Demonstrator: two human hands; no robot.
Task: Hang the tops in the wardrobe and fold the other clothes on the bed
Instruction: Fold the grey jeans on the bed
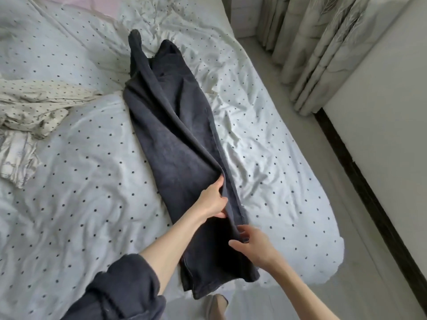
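1. A pair of dark grey trousers (175, 139) lies lengthwise on the bed (265, 144), one leg over the other, with the hems toward the person and overhanging the near edge.
2. The left hand (213, 198) pinches a raised fold along the upper leg; the right hand (250, 242) has its fingers curled on the edge nearer the hem.
3. Risk: tugging the fold unevenly could skew the legs, and the overhanging hems may drag the trousers off the bed.
4. The waistband end is bunched and hard to read. A crumpled spotted garment (32, 107) at the left is too rumpled to identify. No wardrobe is in view.
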